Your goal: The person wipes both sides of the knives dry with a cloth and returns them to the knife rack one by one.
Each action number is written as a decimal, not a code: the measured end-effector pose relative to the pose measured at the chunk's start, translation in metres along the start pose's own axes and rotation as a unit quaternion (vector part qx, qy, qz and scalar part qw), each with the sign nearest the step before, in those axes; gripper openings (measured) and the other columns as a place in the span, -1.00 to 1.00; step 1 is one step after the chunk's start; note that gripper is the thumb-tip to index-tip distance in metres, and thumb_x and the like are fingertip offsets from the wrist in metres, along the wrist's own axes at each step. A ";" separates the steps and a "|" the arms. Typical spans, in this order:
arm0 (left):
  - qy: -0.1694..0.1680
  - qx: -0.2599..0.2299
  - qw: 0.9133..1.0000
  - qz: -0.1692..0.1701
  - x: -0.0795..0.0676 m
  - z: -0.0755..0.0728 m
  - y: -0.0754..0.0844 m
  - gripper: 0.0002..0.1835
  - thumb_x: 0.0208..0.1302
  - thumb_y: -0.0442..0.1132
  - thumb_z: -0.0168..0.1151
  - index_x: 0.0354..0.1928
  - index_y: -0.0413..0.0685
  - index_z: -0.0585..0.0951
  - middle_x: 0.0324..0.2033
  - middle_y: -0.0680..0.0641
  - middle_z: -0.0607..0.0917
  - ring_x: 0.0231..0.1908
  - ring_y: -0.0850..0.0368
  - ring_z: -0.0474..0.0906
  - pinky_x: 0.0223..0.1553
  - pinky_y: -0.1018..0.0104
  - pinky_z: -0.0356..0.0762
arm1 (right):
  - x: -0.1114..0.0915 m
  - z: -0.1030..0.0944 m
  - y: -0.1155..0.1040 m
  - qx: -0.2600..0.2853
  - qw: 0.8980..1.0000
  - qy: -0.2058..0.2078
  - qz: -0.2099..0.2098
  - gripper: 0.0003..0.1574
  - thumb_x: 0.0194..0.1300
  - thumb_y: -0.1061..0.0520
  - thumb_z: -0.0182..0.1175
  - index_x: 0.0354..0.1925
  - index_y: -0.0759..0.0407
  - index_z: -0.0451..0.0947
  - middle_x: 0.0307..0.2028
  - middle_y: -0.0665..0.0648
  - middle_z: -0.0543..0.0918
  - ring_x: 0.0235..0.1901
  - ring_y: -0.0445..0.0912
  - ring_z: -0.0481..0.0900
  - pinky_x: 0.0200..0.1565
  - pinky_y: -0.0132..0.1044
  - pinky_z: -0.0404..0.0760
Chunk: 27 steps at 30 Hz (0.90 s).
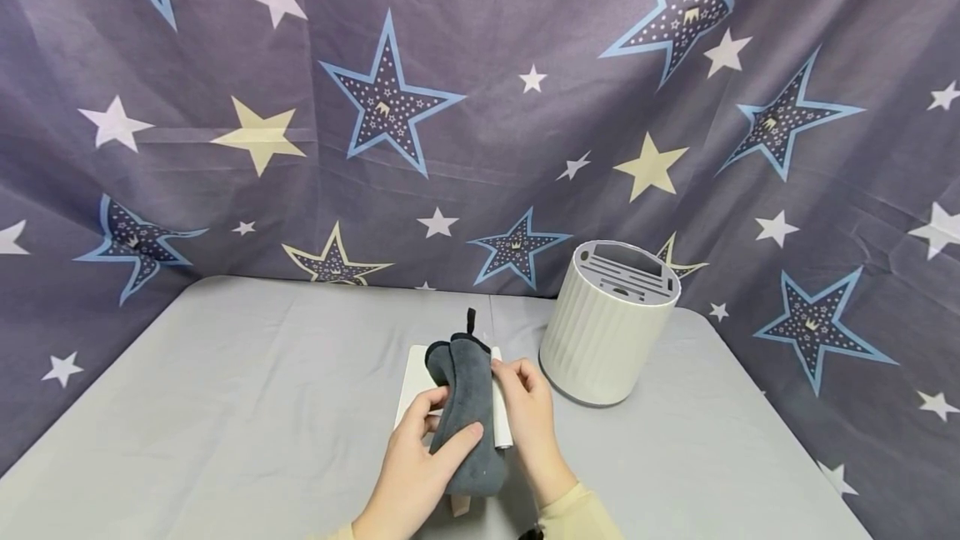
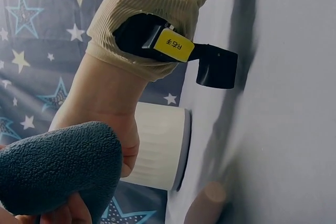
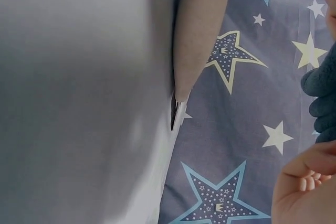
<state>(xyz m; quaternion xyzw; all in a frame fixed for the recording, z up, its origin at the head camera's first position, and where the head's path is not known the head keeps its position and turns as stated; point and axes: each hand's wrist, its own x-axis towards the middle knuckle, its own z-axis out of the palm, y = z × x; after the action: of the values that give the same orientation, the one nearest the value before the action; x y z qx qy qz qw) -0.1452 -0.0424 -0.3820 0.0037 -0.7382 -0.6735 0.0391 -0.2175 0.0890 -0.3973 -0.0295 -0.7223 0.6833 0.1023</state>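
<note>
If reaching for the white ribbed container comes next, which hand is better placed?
Probably the right hand: it is nearer the container, while the left hand grips the grey cloth.

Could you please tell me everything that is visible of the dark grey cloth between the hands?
The dark grey cloth looks soft and plush, like fleece. It is folded into a long, narrow bundle with rounded folds. Darker trim edges its far end, where a black tab sticks up. It is held above the table. The left hand grips it, thumb on top; the right hand's fingertips are at its right edge, but whether they pinch it is unclear.
</note>
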 end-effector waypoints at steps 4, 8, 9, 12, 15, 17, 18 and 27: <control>0.009 0.016 1.000 0.004 0.001 0.000 0.000 -0.40 0.24 -0.06 0.35 0.25 -0.17 0.45 0.06 -0.16 0.55 -0.10 0.12 0.53 -0.15 0.33 0.58 | -0.001 0.000 0.001 0.001 1.000 0.000 0.000 -0.66 0.33 0.08 0.22 -0.51 0.23 0.42 -0.56 -0.04 0.44 -0.58 -0.22 0.43 -0.54 -0.39 0.45; 0.015 0.027 1.000 0.004 0.003 0.000 -0.001 -0.43 0.28 -0.06 0.31 0.25 -0.14 0.45 0.06 -0.13 0.55 -0.07 0.14 0.53 -0.08 0.30 0.53 | -0.001 0.000 0.003 0.004 1.000 0.003 -0.008 -0.63 0.31 0.11 0.23 -0.51 0.33 0.41 -0.59 -0.04 0.42 -0.60 -0.24 0.41 -0.55 -0.40 0.42; 0.015 0.027 0.999 0.008 0.003 -0.001 -0.001 -0.43 0.29 -0.06 0.30 0.26 -0.15 0.45 0.06 -0.13 0.55 -0.07 0.14 0.53 -0.09 0.29 0.53 | -0.001 0.001 0.003 0.005 1.000 0.003 -0.009 -0.62 0.31 0.12 0.23 -0.50 0.36 0.40 -0.60 -0.05 0.42 -0.60 -0.24 0.40 -0.55 -0.41 0.42; 0.014 0.026 0.999 0.012 0.004 -0.001 -0.001 -0.44 0.30 -0.05 0.29 0.26 -0.15 0.45 0.05 -0.13 0.55 -0.08 0.15 0.53 -0.11 0.29 0.54 | -0.001 0.001 0.004 0.006 1.000 0.004 -0.014 -0.61 0.30 0.14 0.24 -0.49 0.42 0.39 -0.61 -0.05 0.41 -0.60 -0.25 0.40 -0.55 -0.42 0.41; 0.014 0.026 0.999 0.014 0.005 -0.002 -0.002 -0.45 0.32 -0.04 0.27 0.26 -0.14 0.45 0.04 -0.13 0.55 -0.10 0.15 0.51 -0.14 0.30 0.52 | -0.002 0.002 0.005 0.007 1.000 0.004 -0.016 -0.60 0.29 0.15 0.24 -0.50 0.44 0.38 -0.62 -0.05 0.40 -0.60 -0.25 0.39 -0.55 -0.42 0.40; 0.016 0.025 1.000 0.012 0.006 -0.002 -0.002 -0.46 0.33 -0.05 0.26 0.26 -0.13 0.45 0.04 -0.13 0.54 -0.11 0.15 0.49 -0.15 0.29 0.52 | -0.002 0.003 0.005 0.005 1.000 0.005 -0.017 -0.60 0.29 0.15 0.24 -0.50 0.43 0.38 -0.63 -0.05 0.39 -0.61 -0.25 0.38 -0.55 -0.43 0.39; 0.017 0.025 0.999 0.010 0.006 -0.002 -0.003 -0.47 0.34 -0.04 0.26 0.26 -0.13 0.45 0.03 -0.13 0.54 -0.11 0.15 0.48 -0.16 0.29 0.51 | -0.003 0.003 0.005 0.006 1.000 0.005 -0.017 -0.60 0.28 0.15 0.24 -0.50 0.43 0.37 -0.63 -0.05 0.38 -0.61 -0.25 0.37 -0.55 -0.43 0.38; 0.030 0.038 0.999 0.019 0.013 -0.003 -0.006 -0.46 0.36 -0.05 0.23 0.28 -0.15 0.42 0.00 -0.13 0.53 -0.10 0.15 0.46 -0.19 0.30 0.50 | -0.007 0.005 0.006 0.002 1.000 -0.001 -0.019 -0.62 0.29 0.13 0.24 -0.50 0.39 0.41 -0.63 -0.08 0.35 -0.61 -0.25 0.35 -0.54 -0.41 0.38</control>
<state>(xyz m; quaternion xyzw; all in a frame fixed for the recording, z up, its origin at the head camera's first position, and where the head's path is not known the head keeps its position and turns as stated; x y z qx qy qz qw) -0.1577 -0.0470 -0.3867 0.0116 -0.7615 -0.6439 0.0736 -0.2119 0.0828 -0.4041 -0.0152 -0.7216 0.6826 0.1147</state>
